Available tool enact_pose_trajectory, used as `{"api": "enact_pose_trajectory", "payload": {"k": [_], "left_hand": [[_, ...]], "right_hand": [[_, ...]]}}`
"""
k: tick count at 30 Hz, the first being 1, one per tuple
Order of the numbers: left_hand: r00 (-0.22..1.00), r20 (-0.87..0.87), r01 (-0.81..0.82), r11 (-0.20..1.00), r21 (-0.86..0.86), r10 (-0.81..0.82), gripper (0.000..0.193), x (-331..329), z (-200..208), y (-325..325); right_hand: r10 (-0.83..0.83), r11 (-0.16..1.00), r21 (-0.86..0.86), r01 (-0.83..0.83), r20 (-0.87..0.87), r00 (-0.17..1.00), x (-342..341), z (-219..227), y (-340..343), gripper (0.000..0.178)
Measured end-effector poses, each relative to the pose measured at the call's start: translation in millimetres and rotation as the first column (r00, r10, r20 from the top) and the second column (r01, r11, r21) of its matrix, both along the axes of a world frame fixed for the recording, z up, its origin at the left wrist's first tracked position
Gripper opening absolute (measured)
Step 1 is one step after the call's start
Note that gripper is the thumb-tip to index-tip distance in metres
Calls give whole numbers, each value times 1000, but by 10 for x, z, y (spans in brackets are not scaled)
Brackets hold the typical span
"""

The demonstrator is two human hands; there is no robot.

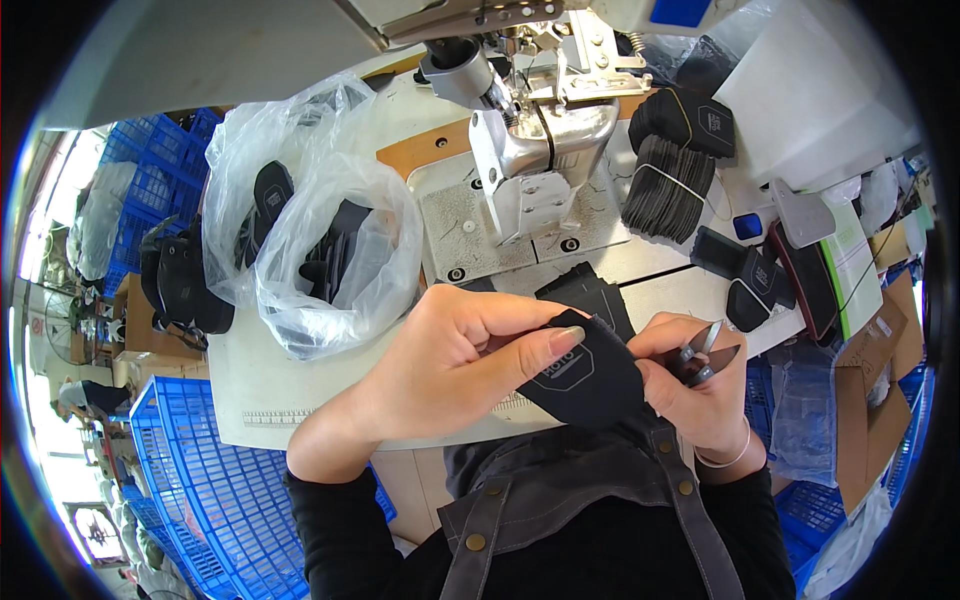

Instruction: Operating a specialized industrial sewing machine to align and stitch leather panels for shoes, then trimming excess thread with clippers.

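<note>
A black fabric piece (590, 388) with a pale outlined emblem is held up in front of my chest. My left hand (455, 350) pinches its upper left edge, thumb on top beside the emblem. At the piece's right edge, my right hand (700, 385) has thumb and forefinger closed on the fabric. Small metal thread snips (698, 362) are tucked in that same hand, blades pointing up and outward. More flat black pieces (597, 298) lie on the table just behind the held one, partly covered by it.
Ahead stands a sewing machine (545, 150). Plastic bags (340, 300) of black parts sit at the left. Bundled black pieces (668, 190), a dark case (803, 280) and a small blue-topped item (747, 226) lie right. Blue crates (215, 480) flank the table.
</note>
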State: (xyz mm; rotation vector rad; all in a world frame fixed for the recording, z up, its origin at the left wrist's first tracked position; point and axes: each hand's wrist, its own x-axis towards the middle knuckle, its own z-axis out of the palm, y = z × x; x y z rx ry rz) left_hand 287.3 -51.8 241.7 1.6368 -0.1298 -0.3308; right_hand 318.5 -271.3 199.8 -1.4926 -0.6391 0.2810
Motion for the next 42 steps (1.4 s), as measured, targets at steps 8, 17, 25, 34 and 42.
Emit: {"api": "enact_pose_trajectory", "payload": {"k": [8, 17, 25, 34, 42], "left_hand": [[999, -28, 39, 999, 33, -38, 21, 28, 36, 17], [999, -46, -26, 993, -119, 20, 19, -1, -41, -12], [984, 53, -165, 984, -67, 169, 13, -11, -17, -46], [998, -28, -62, 969, -239, 57, 18, 39, -23, 9], [999, 28, -22, 991, -131, 26, 20, 19, -35, -4]], "right_hand": [[4, 999, 45, -1, -56, 998, -13, -17, -23, 9], [15, 998, 58, -10, -73, 997, -27, -18, 6, 9], [64, 990, 135, -35, -218, 974, -50, 18, -4, 11], [85, 992, 105, -66, -191, 978, -38, 4, -8, 9], [34, 999, 11, -33, -91, 995, 1, 14, 6, 4]]}}
